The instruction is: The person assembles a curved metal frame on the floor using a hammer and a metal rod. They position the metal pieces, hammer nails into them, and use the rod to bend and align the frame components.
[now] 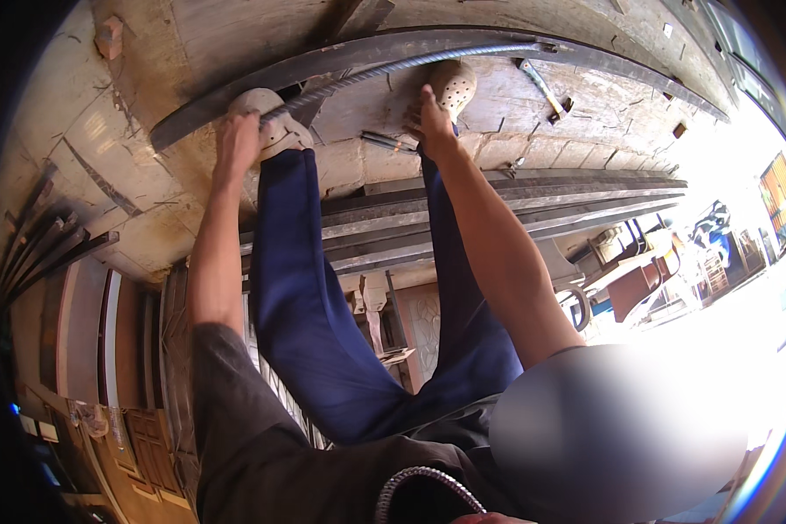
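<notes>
My left hand (238, 140) is closed around the left end of a long, twisted grey-blue metal bar (384, 68), beside my left clog (275, 131). The bar slants up to the right, over a long dark beam (227, 83) that lies on the floor. Its far end lies near the beam's edge. My right hand (433, 120) is beside my right clog (455, 86), below the bar and apart from it. Its thumb points up and its fingers are spread, with nothing visible in them.
A hammer (546, 90) lies on the floor to the right. Several thin dark rods (388, 141) lie between my feet. Long dark beams (576, 196) stretch across under my legs. Short dark bars (48, 240) are bunched at the left, and a brick piece (109, 37) lies at the upper left.
</notes>
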A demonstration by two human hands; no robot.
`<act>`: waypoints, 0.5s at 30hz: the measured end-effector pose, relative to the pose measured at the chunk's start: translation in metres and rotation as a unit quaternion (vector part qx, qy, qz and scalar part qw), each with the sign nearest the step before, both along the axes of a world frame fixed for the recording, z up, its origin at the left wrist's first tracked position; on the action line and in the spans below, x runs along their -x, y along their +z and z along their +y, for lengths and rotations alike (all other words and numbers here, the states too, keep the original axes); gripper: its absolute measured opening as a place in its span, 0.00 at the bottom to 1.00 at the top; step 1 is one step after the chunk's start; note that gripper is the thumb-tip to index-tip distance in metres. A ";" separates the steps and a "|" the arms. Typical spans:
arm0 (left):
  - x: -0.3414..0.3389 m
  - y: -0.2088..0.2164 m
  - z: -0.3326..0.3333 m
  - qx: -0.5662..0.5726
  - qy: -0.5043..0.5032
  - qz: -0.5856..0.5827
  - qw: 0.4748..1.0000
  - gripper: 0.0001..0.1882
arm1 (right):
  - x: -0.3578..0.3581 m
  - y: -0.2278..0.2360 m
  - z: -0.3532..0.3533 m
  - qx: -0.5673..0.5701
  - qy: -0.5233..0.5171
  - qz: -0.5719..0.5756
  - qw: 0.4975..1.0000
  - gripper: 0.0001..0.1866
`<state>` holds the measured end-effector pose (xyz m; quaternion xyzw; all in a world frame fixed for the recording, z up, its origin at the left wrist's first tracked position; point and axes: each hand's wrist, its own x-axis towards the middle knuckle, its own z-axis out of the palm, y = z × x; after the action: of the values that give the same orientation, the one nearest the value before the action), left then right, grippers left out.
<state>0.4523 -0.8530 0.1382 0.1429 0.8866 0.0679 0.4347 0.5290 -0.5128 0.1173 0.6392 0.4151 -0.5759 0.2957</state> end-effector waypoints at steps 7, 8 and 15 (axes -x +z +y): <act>-0.061 0.201 0.064 -0.132 -0.051 -0.012 0.990 0.14 | 0.025 0.010 0.020 -0.009 -0.283 0.071 0.956 0.28; -0.071 0.208 0.070 -0.154 -0.048 0.004 0.987 0.14 | 0.018 0.016 0.038 -0.004 -0.277 0.047 0.960 0.22; -0.107 0.197 0.069 -0.145 0.019 -0.025 0.989 0.14 | 0.031 0.128 0.049 -0.029 -0.328 0.076 0.941 0.18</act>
<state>0.5597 -0.7840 0.3350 0.1857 0.8586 0.2075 0.4305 0.4982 -0.4633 0.2449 0.7026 0.2204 -0.6754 0.0398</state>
